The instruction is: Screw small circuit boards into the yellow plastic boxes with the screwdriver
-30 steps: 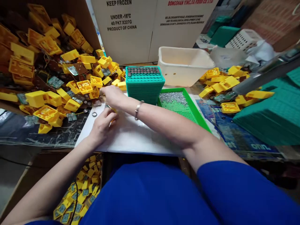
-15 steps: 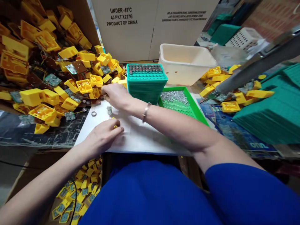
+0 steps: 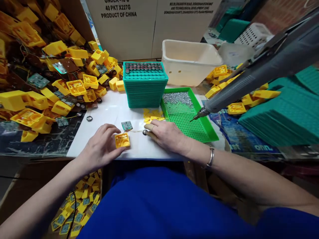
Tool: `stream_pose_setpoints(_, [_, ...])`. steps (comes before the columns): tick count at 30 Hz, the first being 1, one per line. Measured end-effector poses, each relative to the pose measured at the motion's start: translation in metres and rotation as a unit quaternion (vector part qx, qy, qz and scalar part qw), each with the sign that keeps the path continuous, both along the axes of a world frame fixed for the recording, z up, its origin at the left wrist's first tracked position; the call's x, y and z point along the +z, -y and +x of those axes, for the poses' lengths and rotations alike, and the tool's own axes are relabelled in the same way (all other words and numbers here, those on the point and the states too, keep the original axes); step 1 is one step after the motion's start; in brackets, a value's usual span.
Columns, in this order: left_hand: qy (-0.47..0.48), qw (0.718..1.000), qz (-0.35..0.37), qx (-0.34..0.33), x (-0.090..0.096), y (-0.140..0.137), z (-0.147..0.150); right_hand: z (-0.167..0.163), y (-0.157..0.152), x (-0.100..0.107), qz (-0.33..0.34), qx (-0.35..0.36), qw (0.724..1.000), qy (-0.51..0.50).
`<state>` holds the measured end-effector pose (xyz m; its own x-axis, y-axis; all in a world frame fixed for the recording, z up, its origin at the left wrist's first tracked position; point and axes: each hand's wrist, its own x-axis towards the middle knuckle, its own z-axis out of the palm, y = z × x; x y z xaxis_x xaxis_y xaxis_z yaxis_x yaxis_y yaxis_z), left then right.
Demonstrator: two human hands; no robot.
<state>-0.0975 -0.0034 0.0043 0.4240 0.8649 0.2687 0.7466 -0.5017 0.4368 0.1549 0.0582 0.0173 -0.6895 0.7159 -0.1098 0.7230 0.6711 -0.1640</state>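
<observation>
My left hand curls around a small yellow plastic housing, gripping it with thumb and fingers; its hollow side faces up. Just behind the housing a green circuit board lies on the white sheet. Thin wires run from the board toward a small round black speaker, which my right hand pinches between thumb and fingertips. Flat yellow pieces lie just beyond the right hand, partly hidden by it. Another small round part rests alone at the left of the sheet.
A stack of teal trays holds small round parts on top. Right of it sits a green tray of screws, with an electric screwdriver hanging above. Yellow housings are heaped at left. A whitish bin stands behind.
My right hand has come from the yellow heap back to the right side of the sheet and now holds the speaker. The yellow housing shows more clearly in my left hand. The view has shifted.
</observation>
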Motion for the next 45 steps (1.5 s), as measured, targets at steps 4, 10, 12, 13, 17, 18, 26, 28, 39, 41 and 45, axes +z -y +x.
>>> stream_pose_setpoints(4, [-0.033, 0.994, -0.098, 0.030, -0.002, -0.002, -0.005, -0.011, -0.005, 0.009, -0.043, -0.009, 0.997, 0.070])
stream_pose_setpoints(10, [-0.040, 0.993, -0.107, 0.041, 0.001, 0.000, 0.005, -0.020, -0.008, 0.006, -0.047, -0.009, 0.997, 0.056])
stream_pose_setpoints(12, [-0.037, 0.993, -0.105, 0.047, 0.004, -0.001, 0.014, -0.023, -0.008, 0.005, -0.052, -0.007, 0.997, 0.057])
stream_pose_setpoints(13, [-0.037, 0.993, -0.106, 0.045, 0.005, -0.001, 0.018, -0.024, -0.008, 0.005, -0.054, -0.006, 0.997, 0.054])
stream_pose_setpoints(17, [-0.059, 0.991, -0.106, 0.048, 0.003, -0.004, 0.034, -0.028, -0.010, 0.004, -0.062, -0.008, 0.998, 0.031])
stream_pose_setpoints(18, [-0.065, 0.991, -0.106, 0.054, 0.001, -0.005, 0.037, -0.027, -0.011, 0.004, -0.064, -0.010, 0.998, 0.025])
stream_pose_setpoints(26, [0.117, 0.975, -0.168, 0.091, -0.004, -0.012, 0.052, 0.004, -0.019, 0.007, -0.199, -0.003, 0.938, -0.285])
stream_pose_setpoints(28, [0.193, 0.954, -0.216, 0.084, -0.002, -0.013, 0.058, 0.009, -0.018, 0.007, -0.153, 0.073, 0.944, -0.282])
stream_pose_setpoints(39, [0.540, 0.718, -0.436, 0.051, -0.005, -0.017, 0.085, 0.004, -0.003, 0.042, -0.044, 0.081, 0.996, 0.000])
stream_pose_setpoints(41, [0.568, 0.700, -0.425, 0.079, -0.006, -0.019, 0.087, 0.010, -0.002, 0.034, -0.040, 0.087, 0.994, -0.048])
stream_pose_setpoints(45, [0.601, 0.678, -0.409, 0.109, -0.002, -0.020, 0.089, 0.026, -0.002, 0.008, 0.008, 0.127, 0.961, -0.247])
